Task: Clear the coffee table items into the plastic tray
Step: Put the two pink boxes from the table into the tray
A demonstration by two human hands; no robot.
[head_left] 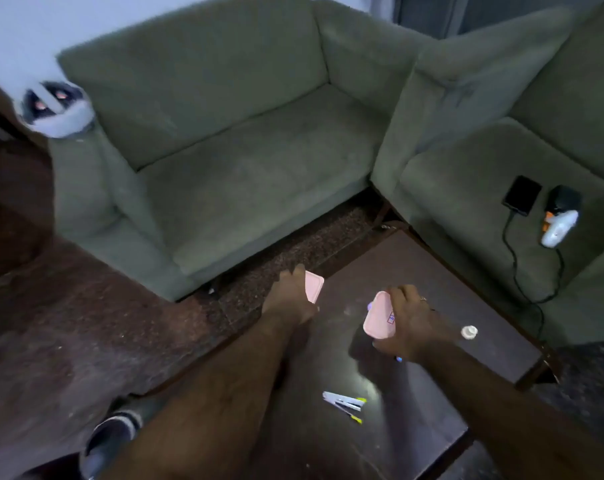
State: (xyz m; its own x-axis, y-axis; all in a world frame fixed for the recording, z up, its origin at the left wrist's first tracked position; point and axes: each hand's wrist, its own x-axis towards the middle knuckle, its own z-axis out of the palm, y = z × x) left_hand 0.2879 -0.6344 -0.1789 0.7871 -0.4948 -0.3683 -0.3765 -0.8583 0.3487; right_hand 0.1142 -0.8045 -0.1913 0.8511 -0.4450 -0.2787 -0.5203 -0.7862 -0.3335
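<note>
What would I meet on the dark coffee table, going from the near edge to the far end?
Stapler, then right hand holding a pink container with the white bottle cap beside it, then left hand on the other pink piece.

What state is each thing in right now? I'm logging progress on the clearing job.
Left hand: closed on a pink plastic piece at the coffee table's far edge.
Right hand: holding a pink plastic tray, tilted above the dark wooden coffee table.
Silver stapler: lying on the table, untouched.
Small white cap: resting on the table.
</note>
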